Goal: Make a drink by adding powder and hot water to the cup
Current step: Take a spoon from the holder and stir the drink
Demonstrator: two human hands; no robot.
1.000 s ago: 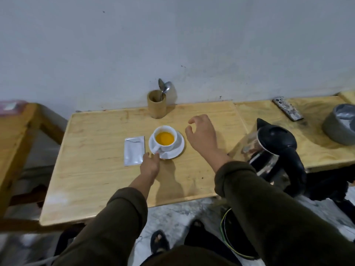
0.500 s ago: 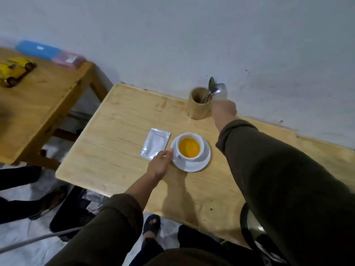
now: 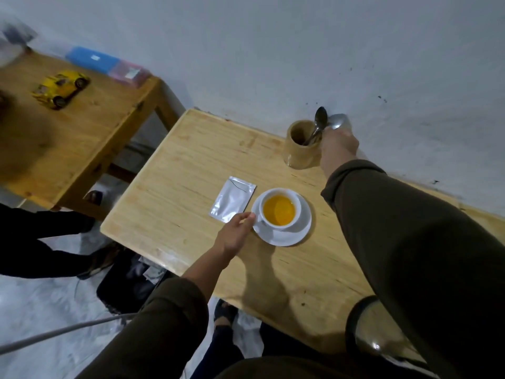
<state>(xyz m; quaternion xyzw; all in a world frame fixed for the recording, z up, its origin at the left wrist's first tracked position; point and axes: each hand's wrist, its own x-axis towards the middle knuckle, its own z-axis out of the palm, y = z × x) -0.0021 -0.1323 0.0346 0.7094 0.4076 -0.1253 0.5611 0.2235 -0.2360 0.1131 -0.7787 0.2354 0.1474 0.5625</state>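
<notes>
A white cup (image 3: 292, 222) holding orange liquid stands on a white saucer (image 3: 289, 236) on the wooden table (image 3: 185, 165). My left hand (image 3: 235, 233) pinches the saucer's left rim. A silver powder sachet (image 3: 232, 199), torn at the top, lies flat just left of the saucer. At the back, a wooden holder (image 3: 297, 149) contains two spoons. My right hand (image 3: 337, 144) is closed around the handle of the larger spoon (image 3: 338, 121), whose bowl sticks up above my fingers. The smaller spoon (image 3: 319, 119) leans in the holder.
A second wooden table (image 3: 68, 138) at the left carries a yellow toy car (image 3: 61, 88) and a blue and pink box (image 3: 106, 64). Another person's legs (image 3: 41, 242) stand by the left edge. A kettle (image 3: 374, 346) shows partly under my right arm. The wall runs close behind.
My right hand reached from beside the cup to the holder and closed on the large spoon. My left hand stayed at the saucer. My view swung left and tilted.
</notes>
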